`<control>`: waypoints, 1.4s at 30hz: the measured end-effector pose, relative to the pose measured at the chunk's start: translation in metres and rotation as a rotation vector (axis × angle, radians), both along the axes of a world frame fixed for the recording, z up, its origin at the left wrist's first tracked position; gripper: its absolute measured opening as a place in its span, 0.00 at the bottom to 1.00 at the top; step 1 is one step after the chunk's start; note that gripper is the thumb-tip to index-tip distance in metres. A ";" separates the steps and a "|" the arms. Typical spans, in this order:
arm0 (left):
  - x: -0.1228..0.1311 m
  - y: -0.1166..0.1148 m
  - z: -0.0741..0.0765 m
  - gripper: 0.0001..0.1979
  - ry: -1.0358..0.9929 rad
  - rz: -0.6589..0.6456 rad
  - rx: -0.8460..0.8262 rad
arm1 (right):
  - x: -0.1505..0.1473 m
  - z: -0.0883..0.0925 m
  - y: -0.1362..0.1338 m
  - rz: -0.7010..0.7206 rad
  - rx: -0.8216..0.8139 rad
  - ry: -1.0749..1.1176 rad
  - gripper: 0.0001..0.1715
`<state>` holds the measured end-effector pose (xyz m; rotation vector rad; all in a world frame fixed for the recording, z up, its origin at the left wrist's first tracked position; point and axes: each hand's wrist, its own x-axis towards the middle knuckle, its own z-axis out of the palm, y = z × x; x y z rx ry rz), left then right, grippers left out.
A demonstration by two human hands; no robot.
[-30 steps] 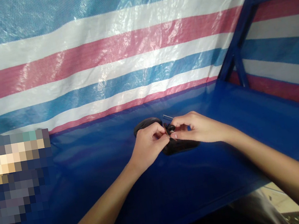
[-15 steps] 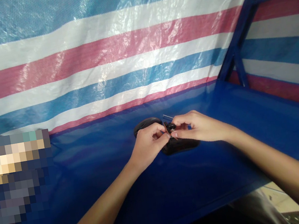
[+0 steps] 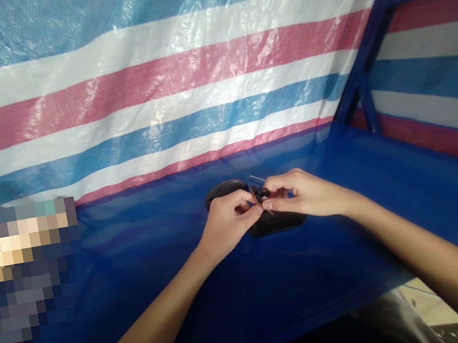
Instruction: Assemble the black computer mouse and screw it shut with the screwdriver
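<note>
Nothing has shifted since a moment ago. My left hand point(image 3: 226, 221) and right hand point(image 3: 305, 195) stay pinched on a small black piece point(image 3: 262, 194). Its thin wire point(image 3: 257, 179) runs left to right above a dark case point(image 3: 281, 222) on the blue worktop point(image 3: 389, 185).

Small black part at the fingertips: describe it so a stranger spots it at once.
On the blue table before the striped tarp, left hand and right hand meet fingertip to fingertip. The small black part is pinched between them, over a larger black piece; only it carries a thin wire.

tarp-walled point(image 3: 152, 79) makeshift work stall
</note>
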<state>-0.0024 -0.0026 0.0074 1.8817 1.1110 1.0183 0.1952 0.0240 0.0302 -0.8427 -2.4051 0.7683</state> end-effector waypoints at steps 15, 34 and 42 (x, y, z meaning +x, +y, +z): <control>-0.002 0.000 0.000 0.05 -0.006 -0.032 -0.032 | 0.000 0.000 0.000 0.011 -0.037 -0.010 0.16; -0.001 -0.001 0.003 0.04 -0.055 -0.032 -0.048 | -0.001 0.001 -0.001 0.002 -0.041 0.011 0.17; -0.001 -0.003 0.006 0.03 -0.057 -0.033 -0.051 | 0.000 -0.001 0.000 0.066 -0.064 -0.085 0.18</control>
